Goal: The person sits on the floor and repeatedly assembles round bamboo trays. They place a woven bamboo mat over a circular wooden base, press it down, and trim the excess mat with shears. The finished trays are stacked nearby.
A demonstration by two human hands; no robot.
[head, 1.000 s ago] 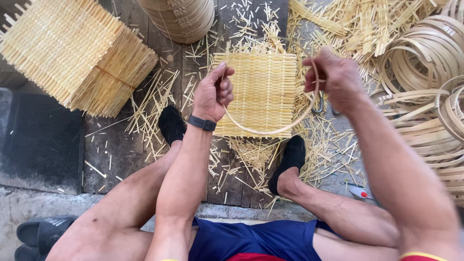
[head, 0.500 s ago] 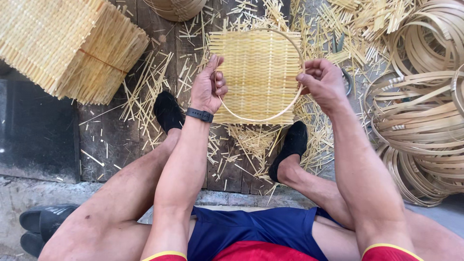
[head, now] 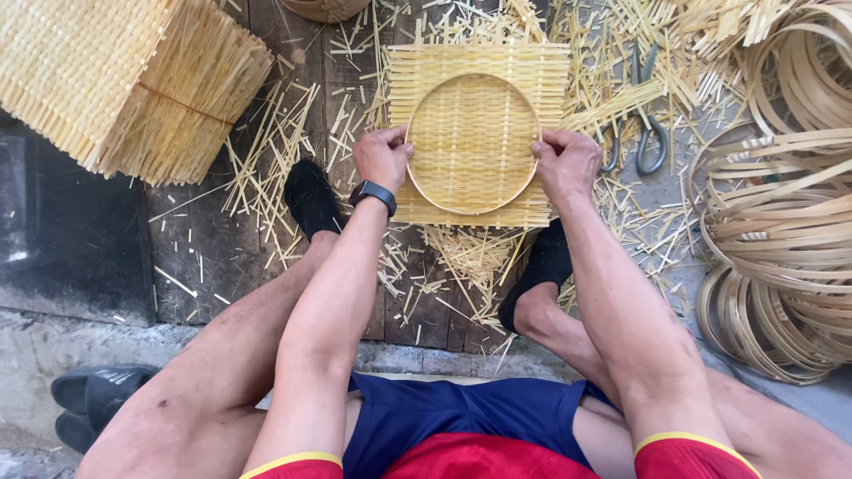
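A square woven bamboo mat [head: 479,64] lies on the dark wooden boards between my feet. On top of it sits a round bamboo hoop [head: 473,206], pressed flat against the weave. My left hand [head: 382,158] grips the hoop's left edge, thumb on the rim; a black watch is on that wrist. My right hand [head: 566,162] grips the hoop's right edge in the same way. Both hands rest on the mat.
A tall stack of square woven mats [head: 115,80] stands at the upper left. Coils of bamboo hoops [head: 781,239] pile up on the right. Metal shears [head: 646,142] lie right of the mat. Loose bamboo slivers [head: 275,151] litter the floor. Black sandals [head: 93,399] sit at lower left.
The hoop was held up in the air between both hands; it has come down flat onto the woven mat, and both hands have lowered with it.
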